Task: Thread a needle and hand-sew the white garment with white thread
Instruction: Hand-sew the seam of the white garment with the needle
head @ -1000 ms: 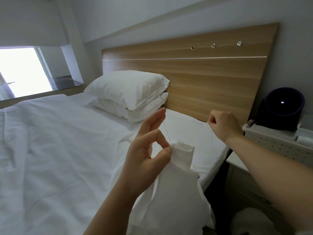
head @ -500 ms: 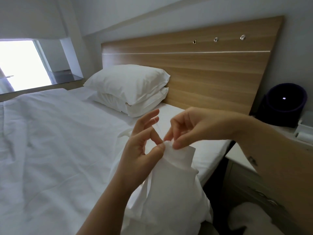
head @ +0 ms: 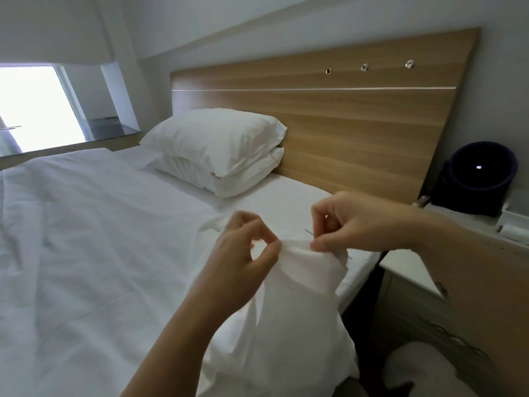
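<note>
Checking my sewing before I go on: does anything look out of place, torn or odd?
Nothing stands out: the left hand pinches the top edge of the white fabric garment, and the right hand holds a thin dark needle at that edge.

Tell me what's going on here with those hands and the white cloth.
A person is hand-sewing a white garment held up over a bed. The left hand pinches the garment's top edge between thumb and forefinger. The right hand pinches a needle right at that same edge, its end poking out toward the left hand. The white thread is too fine to make out against the fabric.
</note>
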Demonstrator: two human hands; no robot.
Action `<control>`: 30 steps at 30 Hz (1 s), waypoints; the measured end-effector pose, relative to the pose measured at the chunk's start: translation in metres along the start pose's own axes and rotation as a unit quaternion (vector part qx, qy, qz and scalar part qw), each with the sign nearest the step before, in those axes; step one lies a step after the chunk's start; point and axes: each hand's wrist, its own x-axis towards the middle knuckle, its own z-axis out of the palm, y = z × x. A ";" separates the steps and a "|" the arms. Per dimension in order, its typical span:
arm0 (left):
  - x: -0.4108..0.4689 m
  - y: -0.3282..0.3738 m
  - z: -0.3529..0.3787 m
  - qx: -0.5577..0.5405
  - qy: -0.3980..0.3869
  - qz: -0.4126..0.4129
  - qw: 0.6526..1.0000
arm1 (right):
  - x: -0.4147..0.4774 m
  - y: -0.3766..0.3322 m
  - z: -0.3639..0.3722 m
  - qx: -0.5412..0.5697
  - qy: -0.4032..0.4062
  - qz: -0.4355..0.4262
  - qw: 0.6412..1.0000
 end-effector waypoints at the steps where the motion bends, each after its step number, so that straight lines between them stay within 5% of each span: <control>1: -0.004 -0.001 0.004 -0.012 -0.032 -0.032 0.999 | -0.001 0.004 0.003 -0.002 -0.003 0.014 1.000; 5: -0.016 -0.003 0.010 -0.119 -0.085 -0.125 0.981 | -0.005 0.013 -0.004 0.134 0.041 0.058 0.988; 10: -0.018 -0.001 0.009 -0.243 -0.098 -0.160 0.952 | 0.007 0.018 -0.017 0.202 0.288 -0.001 0.936; 12: -0.017 0.002 0.009 -0.277 -0.101 -0.169 0.940 | 0.007 0.006 -0.018 0.183 0.246 -0.045 0.951; 17: -0.016 0.005 0.006 -0.291 -0.094 -0.148 0.940 | -0.004 -0.024 0.000 -0.002 -0.032 -0.032 0.999; 22: -0.015 0.008 0.003 -0.303 -0.079 -0.113 0.943 | -0.005 -0.027 -0.001 0.006 0.025 -0.036 0.999; 30: -0.017 0.010 0.010 -0.177 0.068 -0.034 0.981 | 0.006 -0.022 -0.009 0.096 0.123 -0.063 0.986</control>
